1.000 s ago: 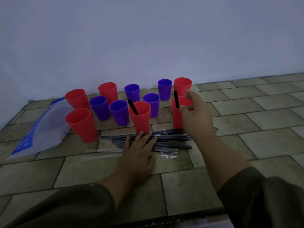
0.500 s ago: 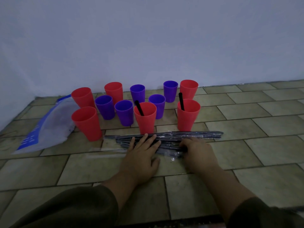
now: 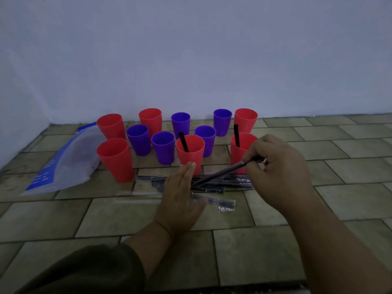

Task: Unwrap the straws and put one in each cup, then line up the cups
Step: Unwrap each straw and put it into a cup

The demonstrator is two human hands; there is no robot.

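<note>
One wrapped black straw (image 3: 224, 171) pinched in right hand (image 3: 280, 166) grip; left hand (image 3: 180, 192) flat, fingers apart

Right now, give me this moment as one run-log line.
right hand: lifting wrapped straw | left hand: flat on straw pile | cups with straws: two red | rest: empty

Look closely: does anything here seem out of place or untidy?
Yes. An empty clear wrapper lies loose on the tiled floor near the straw pile, and the cups stand scattered, not lined up.
</note>
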